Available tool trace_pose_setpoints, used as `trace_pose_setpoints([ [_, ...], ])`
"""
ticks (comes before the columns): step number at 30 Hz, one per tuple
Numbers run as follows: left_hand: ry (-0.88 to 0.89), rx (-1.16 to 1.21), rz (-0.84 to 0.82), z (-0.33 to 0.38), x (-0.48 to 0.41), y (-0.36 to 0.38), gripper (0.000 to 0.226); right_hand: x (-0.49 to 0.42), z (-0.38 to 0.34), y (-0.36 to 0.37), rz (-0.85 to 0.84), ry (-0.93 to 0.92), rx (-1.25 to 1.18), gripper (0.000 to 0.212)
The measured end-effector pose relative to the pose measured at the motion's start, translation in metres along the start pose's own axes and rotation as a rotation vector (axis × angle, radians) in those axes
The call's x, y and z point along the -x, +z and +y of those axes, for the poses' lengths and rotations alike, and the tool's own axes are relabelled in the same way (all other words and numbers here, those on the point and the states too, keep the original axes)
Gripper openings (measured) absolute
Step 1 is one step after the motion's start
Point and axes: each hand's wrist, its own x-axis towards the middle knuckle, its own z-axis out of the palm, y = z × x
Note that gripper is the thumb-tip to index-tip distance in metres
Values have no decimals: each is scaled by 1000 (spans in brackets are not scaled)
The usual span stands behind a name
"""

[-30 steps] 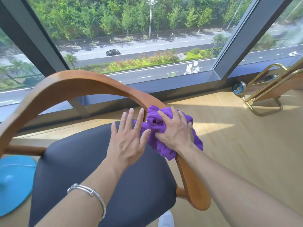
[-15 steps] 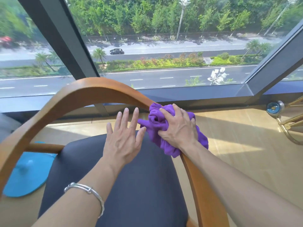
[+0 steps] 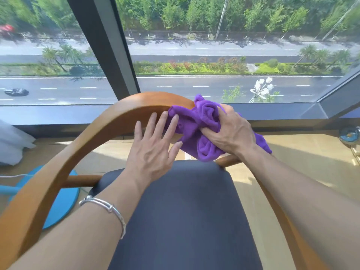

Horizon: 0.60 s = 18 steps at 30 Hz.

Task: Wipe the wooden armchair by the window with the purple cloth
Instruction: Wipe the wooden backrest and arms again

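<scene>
On my feed the wooden armchair (image 3: 93, 133) fills the lower half of the frame. Its curved rail arches from the lower left up to the centre and down the right edge, with the window (image 3: 194, 55) across the top. The purple cloth (image 3: 196, 131) sits bunched on the rail just right of centre. My right hand (image 3: 231, 131) grips it, fingers curled into the folds and holding it against the wood. My left hand (image 3: 153, 151) lies flat beside it, fingers straight and slightly spread, their tips reaching the rail and the cloth's left edge. A silver bracelet (image 3: 109, 209) circles that wrist. The dark seat cushion (image 3: 185, 211) lies under both forearms, and a blue round base (image 3: 60, 203) rests on the floor at lower left.
</scene>
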Motion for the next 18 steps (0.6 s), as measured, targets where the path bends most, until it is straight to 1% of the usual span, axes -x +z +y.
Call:
trace_pose_setpoints([
  [6,159,-87,110,-54,9,-10,61,-21,-53,11,128,-75,-142,69],
  [8,114,-93,128,-71,10,-19,61,-30,-78,9,137,-122,-133,69],
  [10,28,-86,123,-89,12,-26,63,-37,-103,7,135,-188,-77,70],
  [12,-41,-76,98,-107,19,-32,65,-40,-128,8,121,-257,5,70],
  [15,-108,-77,67,-128,35,-36,67,-43,-158,11,50,-325,119,67],
  [18,-180,-64,39,-143,54,-33,70,-40,-177,21,50,-418,193,63],
])
